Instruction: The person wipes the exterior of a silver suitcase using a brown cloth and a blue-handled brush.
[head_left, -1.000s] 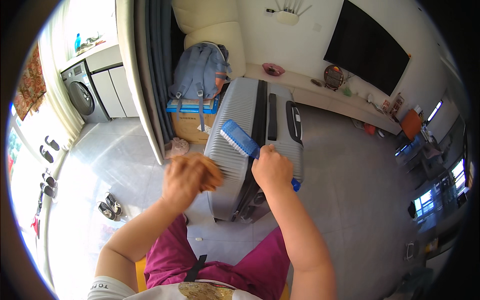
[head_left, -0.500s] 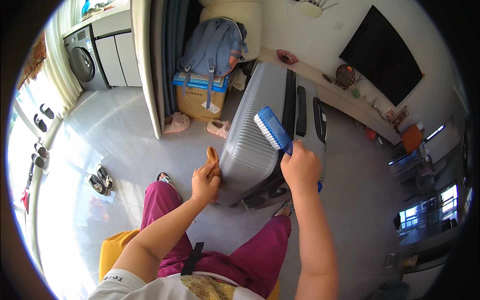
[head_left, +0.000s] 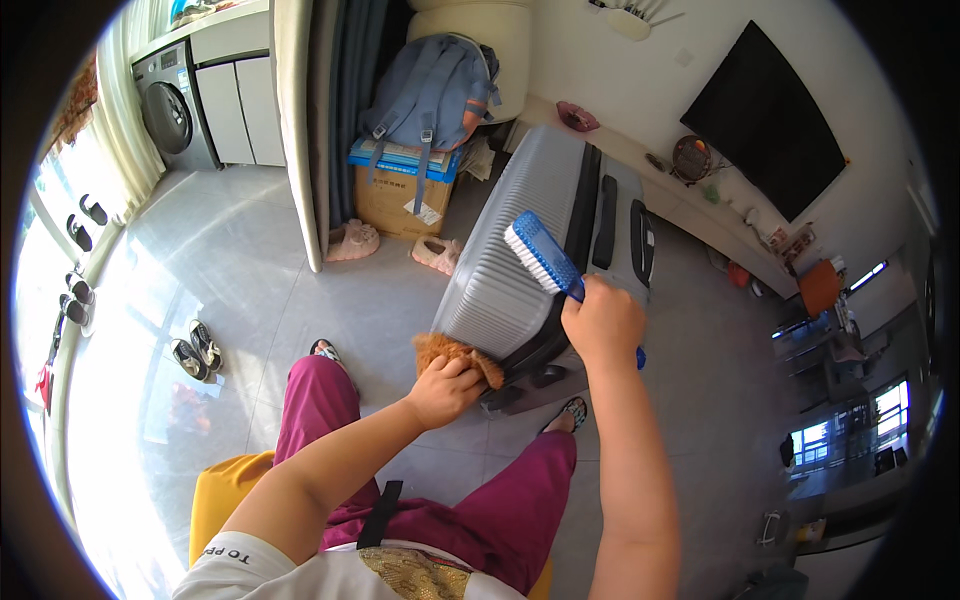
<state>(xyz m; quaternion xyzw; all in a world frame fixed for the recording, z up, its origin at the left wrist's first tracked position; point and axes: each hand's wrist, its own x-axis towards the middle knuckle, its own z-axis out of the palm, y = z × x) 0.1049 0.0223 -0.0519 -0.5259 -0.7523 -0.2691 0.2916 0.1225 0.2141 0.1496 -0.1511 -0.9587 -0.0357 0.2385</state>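
Directly before me on the floor stands a grey ribbed suitcase [head_left: 497, 287] with a black band along its side. My left hand [head_left: 446, 390] presses a brown cloth [head_left: 440, 350] against the case's near lower corner, fingers bent over the fabric. In my right hand [head_left: 604, 320] is a blue scrubbing brush [head_left: 541, 252] with white bristles, gripped by its handle. The brush head is in front of the case from my viewpoint; whether its bristles touch the shell I cannot tell. A blue handle end shows below my right fist.
Beyond the case, a blue backpack [head_left: 430, 95] rests on a cardboard box [head_left: 397, 204], with pink slippers [head_left: 353, 240] nearby. Black sneakers [head_left: 197, 350] are on the tiles to the left. A low shelf [head_left: 640, 165] runs beneath a wall television [head_left: 765, 120]. I sit on something yellow [head_left: 222, 497].
My left hand has slid right with the cloth, from the case's left edge to its near corner, and the cloth now spreads wider. My right hand and the brush have barely moved.
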